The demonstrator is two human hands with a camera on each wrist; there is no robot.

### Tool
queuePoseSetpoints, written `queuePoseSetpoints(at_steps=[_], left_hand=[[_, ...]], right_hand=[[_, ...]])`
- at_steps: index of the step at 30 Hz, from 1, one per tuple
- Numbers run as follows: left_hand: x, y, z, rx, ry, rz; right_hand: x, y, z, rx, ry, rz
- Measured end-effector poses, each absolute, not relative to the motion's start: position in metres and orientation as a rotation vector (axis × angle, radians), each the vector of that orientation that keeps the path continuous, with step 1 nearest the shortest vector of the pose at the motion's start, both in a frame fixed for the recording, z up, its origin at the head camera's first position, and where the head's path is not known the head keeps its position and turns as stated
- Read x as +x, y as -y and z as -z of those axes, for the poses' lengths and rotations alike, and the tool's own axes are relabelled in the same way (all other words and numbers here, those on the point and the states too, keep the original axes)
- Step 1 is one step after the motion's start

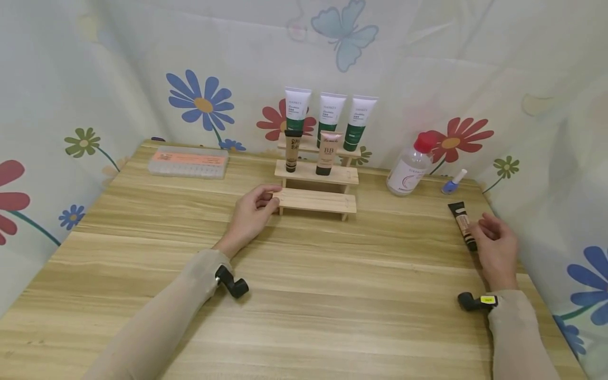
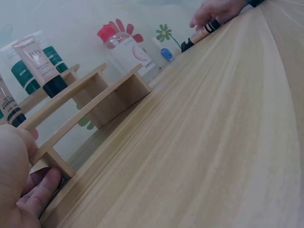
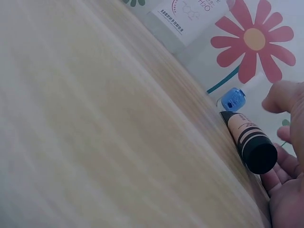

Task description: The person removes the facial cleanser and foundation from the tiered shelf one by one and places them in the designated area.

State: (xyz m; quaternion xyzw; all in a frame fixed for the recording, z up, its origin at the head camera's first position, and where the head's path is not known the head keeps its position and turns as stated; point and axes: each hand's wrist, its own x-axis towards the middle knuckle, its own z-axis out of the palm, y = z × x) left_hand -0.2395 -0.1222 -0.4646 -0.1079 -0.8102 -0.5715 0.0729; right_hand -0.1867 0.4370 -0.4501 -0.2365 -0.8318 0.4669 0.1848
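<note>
One right grip [image 1: 497, 249] slack, thumb and fingers parted beside tube [image 1: 462, 221]; contact unclear. Left grip [image 1: 253, 214] pinches wooden rack [image 1: 315, 201] at left end of nearest step. Tube lies at right of tabletop [image 1: 361, 295], on near side of blue bottle [image 1: 450, 187]. Tube probably light, soft-walled, slightly slippery; best held across stiffer-looking black cap [image 3: 260, 157]. Wooden rack likely light, rigid.

Tube [image 1: 464, 226] lies R of rack [image 1: 315, 201] (5 tubes [image 1: 328, 155] on it), bottle [image 1: 408, 171] btwn., case [image 1: 188, 164] L.
</note>
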Motion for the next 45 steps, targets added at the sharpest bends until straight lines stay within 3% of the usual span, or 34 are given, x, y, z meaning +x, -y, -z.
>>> queuePoseSetpoints(at_steps=[10, 20, 31, 45], left_hand=[[-0.238, 0.122, 0.465, -0.322, 2.440, 1.707], [-0.239, 0.121, 0.463, -0.323, 2.446, 1.718], [-0.238, 0.121, 0.461, -0.300, 2.450, 1.734], [-0.238, 0.120, 0.463, -0.292, 2.452, 1.737]], right_hand=[[-0.189, -0.435, 0.448, -0.560, 1.955, -1.650], [-0.191, -0.423, 0.435, -0.495, 1.857, -1.709], [-0.214, -0.370, 0.399, -0.090, 1.785, -1.760], [-0.224, -0.310, 0.381, 0.125, 1.948, -1.678]])
